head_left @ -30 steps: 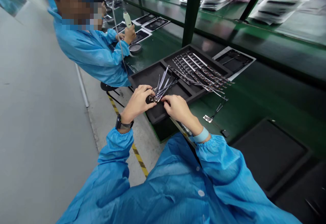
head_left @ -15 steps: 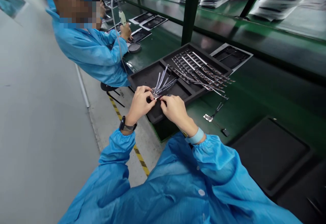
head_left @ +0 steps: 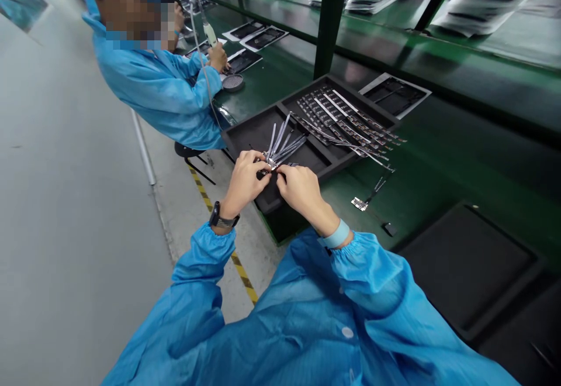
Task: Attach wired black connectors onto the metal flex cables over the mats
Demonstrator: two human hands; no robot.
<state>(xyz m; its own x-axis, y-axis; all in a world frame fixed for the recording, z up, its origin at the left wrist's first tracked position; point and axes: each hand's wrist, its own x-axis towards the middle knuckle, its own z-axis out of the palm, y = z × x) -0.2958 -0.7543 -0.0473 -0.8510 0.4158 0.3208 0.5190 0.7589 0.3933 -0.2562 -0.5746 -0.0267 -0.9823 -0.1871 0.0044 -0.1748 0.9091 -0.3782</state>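
Observation:
Over the near compartment of a black tray (head_left: pixel 245 134), my left hand (head_left: pixel 246 178) pinches a small circuit board (head_left: pixel 272 164). My right hand (head_left: pixel 302 187) is closed at the board's right side, thumb and finger together; what its fingertips hold is too small to make out. Behind the board, several grey flat cables (head_left: pixel 283 143) fan out in the same compartment. Rows of dark and white flex strips (head_left: pixel 337 114) lie in the tray's far compartment, some hanging over its right edge.
Right of the tray, another small board (head_left: pixel 359 203) with a cable and a black block (head_left: pixel 388 229) lies on the green bench (head_left: pixel 421 169). A black panel (head_left: pixel 473 263) is at lower right. A co-worker in blue (head_left: pixel 153 93) holds a tool (head_left: pixel 210 35). A green post (head_left: pixel 331 23) rises behind.
My left hand has shifted slightly right with the board, closer to my right hand. My right hand stays nearly in place. The view has moved a little.

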